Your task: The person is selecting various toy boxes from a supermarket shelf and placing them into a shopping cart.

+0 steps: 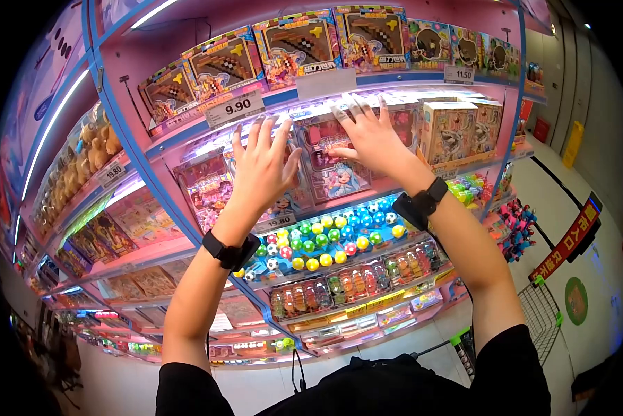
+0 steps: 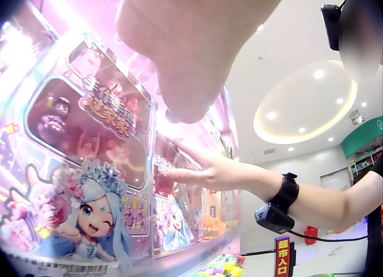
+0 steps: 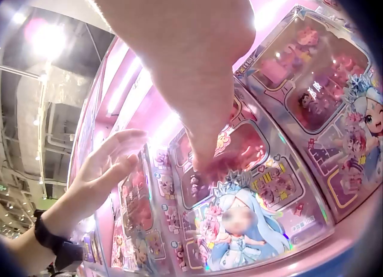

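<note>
My left hand (image 1: 261, 170) reaches up to a shelf of pink boxed toy sets, its fingers spread and holding nothing. To its right, my right hand (image 1: 375, 139) has straight, spread fingers and a thumb held apart, in front of another pink toy box (image 1: 322, 184). In the left wrist view, a toy box (image 2: 90, 151) with a blue-haired doll picture and clear windows stands close to my left hand (image 2: 185, 49). The right wrist view has a similar box (image 3: 248, 211) below my right hand (image 3: 185, 67); its fingertips are partly hidden.
Brown boxed toys (image 1: 297, 45) line the shelf above, behind price tags (image 1: 235, 108). Colourful balls (image 1: 318, 239) and clear jars (image 1: 356, 283) fill lower shelves. Cream boxes (image 1: 450, 132) stand at right. Farther right are a wire cart (image 1: 539, 312) and a red sign (image 1: 568, 236).
</note>
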`<state>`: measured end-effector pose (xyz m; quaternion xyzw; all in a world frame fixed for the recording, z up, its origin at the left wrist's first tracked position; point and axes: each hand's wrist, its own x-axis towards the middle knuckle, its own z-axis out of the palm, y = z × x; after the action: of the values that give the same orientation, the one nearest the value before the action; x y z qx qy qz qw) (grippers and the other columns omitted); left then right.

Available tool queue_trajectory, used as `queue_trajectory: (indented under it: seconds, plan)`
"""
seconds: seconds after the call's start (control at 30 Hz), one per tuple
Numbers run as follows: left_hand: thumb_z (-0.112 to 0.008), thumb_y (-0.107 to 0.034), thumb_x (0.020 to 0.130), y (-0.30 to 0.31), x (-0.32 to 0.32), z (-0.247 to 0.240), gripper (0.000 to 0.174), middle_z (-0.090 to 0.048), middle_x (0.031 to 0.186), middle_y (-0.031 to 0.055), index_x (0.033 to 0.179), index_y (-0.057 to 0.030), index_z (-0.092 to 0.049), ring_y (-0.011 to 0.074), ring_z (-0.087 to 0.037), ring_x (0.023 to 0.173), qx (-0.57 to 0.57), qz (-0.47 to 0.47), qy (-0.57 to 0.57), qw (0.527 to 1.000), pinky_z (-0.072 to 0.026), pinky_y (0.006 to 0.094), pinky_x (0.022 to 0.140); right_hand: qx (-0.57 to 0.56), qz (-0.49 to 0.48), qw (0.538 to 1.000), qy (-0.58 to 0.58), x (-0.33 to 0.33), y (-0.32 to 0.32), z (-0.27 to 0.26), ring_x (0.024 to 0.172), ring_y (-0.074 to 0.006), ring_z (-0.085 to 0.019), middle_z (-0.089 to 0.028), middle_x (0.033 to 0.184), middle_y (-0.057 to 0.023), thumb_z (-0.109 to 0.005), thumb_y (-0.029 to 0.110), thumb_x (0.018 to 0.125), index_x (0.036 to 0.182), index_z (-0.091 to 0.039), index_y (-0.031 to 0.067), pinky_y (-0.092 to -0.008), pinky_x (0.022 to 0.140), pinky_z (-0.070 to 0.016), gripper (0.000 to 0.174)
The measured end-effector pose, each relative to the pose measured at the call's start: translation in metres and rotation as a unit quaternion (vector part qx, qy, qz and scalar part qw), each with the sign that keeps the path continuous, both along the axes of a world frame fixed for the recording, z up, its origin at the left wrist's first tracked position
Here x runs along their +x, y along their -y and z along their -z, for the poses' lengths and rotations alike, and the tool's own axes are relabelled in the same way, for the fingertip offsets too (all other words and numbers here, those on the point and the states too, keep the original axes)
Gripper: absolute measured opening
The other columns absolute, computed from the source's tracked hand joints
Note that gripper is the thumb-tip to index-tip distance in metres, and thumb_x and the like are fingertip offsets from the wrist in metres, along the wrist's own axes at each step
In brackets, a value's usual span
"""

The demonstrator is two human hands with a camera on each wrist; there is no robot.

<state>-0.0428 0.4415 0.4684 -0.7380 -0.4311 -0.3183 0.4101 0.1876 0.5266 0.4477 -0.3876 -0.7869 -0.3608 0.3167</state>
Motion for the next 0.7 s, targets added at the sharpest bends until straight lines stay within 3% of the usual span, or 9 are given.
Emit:
queue_trajectory:
  seconds: [0.33,0.47,0.5,0.6,0.63,0.7]
  plan:
    - [-0.066,-0.022,0.085,-0.004,0.037,0.016,0.043,-0.051,0.134,0.0133,0.124,-0.0064,-0.055,0.0306,-0.042,0.132,-0.012,0.072,-0.043,0.996,-0.0218,0.0562,0.112,0.012,0.017,0.999,-0.031,0.015,0.013,0.005,0.136,-0.0337,-0.037,-0.041,0.144,-0.0209,-0.055,0.065,0.085,0.146,-0.036,0.0081,-0.0646,0.111,-0.0174,0.086]
    - [-0.064,-0.020,0.085,-0.008,0.061,0.028,0.040,-0.050,0.135,0.0148,0.121,-0.0054,-0.056,0.0313,-0.042,0.132,-0.028,0.126,-0.063,0.990,-0.0244,0.0533,0.112,0.034,-0.047,0.994,-0.094,0.034,0.035,0.016,0.133,-0.0341,-0.039,-0.043,0.142,-0.0196,-0.064,0.049,0.086,0.142,-0.040,0.0080,-0.0597,0.111,-0.0219,0.073]
    - [-0.064,-0.020,0.085,-0.008,0.067,0.030,0.040,-0.050,0.134,0.0155,0.121,-0.0053,-0.056,0.0317,-0.043,0.131,-0.044,0.147,-0.060,0.986,-0.0255,0.0522,0.111,0.026,-0.071,0.990,-0.119,0.040,0.049,0.018,0.131,-0.0333,-0.041,-0.044,0.139,-0.0175,-0.066,0.037,0.087,0.138,-0.043,0.0084,-0.0565,0.111,-0.0246,0.063]
    - [-0.063,-0.018,0.085,-0.010,0.084,0.039,0.038,-0.051,0.132,0.0168,0.120,-0.0049,-0.057,0.0324,-0.044,0.129,-0.079,0.192,-0.068,0.976,-0.0287,0.0502,0.110,-0.037,-0.095,0.983,-0.151,0.073,0.066,0.037,0.127,-0.0349,-0.044,-0.048,0.135,-0.0150,-0.067,0.026,0.086,0.131,-0.049,0.0089,-0.0508,0.110,-0.0281,0.051]
    - [-0.063,-0.018,0.085,-0.010,0.090,0.041,0.038,-0.051,0.132,0.0171,0.119,-0.0048,-0.057,0.0326,-0.045,0.128,-0.090,0.203,-0.077,0.972,-0.0296,0.0497,0.109,-0.019,-0.103,0.981,-0.161,0.085,0.073,0.040,0.119,-0.0334,-0.051,-0.056,0.123,-0.0145,-0.066,0.017,0.085,0.121,-0.055,0.0068,-0.0459,0.103,-0.0361,0.039]
    - [-0.063,-0.018,0.085,-0.016,0.106,0.048,0.037,-0.051,0.131,0.0170,0.119,-0.0048,-0.057,0.0326,-0.046,0.127,-0.107,0.218,-0.082,0.967,-0.0307,0.0496,0.108,-0.098,-0.090,0.972,-0.194,0.113,0.079,0.053,0.112,-0.0328,-0.055,-0.059,0.115,-0.0151,-0.065,0.015,0.085,0.118,-0.056,0.0053,-0.0439,0.097,-0.0408,0.035]
